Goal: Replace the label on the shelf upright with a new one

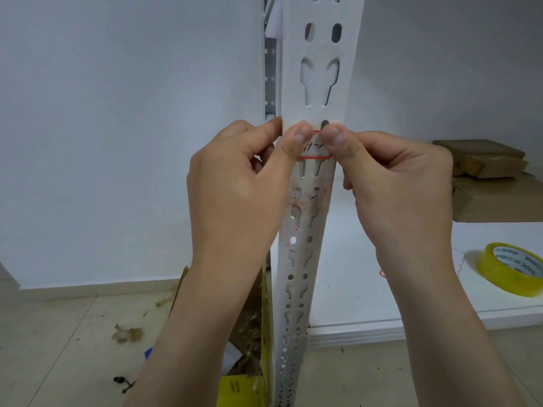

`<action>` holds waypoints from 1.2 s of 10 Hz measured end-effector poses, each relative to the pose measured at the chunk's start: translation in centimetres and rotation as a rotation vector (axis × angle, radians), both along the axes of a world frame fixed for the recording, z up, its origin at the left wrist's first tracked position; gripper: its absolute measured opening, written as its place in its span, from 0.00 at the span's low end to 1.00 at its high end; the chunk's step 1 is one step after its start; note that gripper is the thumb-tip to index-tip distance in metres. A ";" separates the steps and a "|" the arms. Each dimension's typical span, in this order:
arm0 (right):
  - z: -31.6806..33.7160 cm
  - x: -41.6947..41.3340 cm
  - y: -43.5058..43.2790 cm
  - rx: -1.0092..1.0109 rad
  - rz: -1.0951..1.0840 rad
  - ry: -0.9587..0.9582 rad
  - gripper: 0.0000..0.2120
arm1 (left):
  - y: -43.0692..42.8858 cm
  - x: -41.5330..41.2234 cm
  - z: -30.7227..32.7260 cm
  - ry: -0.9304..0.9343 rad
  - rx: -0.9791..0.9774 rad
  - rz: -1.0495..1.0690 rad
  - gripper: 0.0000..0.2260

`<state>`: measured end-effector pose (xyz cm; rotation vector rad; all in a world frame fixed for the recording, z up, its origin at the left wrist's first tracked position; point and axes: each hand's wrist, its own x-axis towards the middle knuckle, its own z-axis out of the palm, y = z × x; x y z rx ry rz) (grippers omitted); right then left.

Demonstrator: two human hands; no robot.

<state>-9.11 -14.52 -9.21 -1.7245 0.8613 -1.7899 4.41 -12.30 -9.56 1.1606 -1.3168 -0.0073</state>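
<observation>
A white slotted shelf upright runs down the middle of the view. A small white label with a red border and black handwriting lies on its front face. My left hand wraps the upright's left edge, its thumb tip on the label's upper left corner. My right hand comes in from the right, with its thumb pressed on the label's upper right corner. Both thumbs hide the label's top edge. Below the label the upright shows reddish stains and a scrap of red-edged paper.
A roll of yellow tape lies on the white shelf board at the right, with a red-edged label sheet partly hidden behind my right wrist. Brown cardboard parcels are stacked at the far right. A yellow box of scraps stands on the littered floor.
</observation>
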 end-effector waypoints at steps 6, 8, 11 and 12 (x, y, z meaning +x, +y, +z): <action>-0.3 -0.5 -0.2 -0.021 0.033 0.056 0.12 | -0.4 2.4 0.1 -0.164 0.026 -0.126 0.14; -0.7 -1.5 -0.9 0.025 0.110 0.092 0.12 | -0.3 2.9 0.1 -0.146 0.060 -0.204 0.11; 1.6 -2.4 1.4 0.112 -0.082 0.324 0.07 | 1.4 3.0 2.7 -0.224 0.308 -0.143 0.16; 4.3 -4.6 3.9 0.125 -0.129 0.237 0.11 | 4.2 3.5 5.0 -0.215 0.341 -0.123 0.13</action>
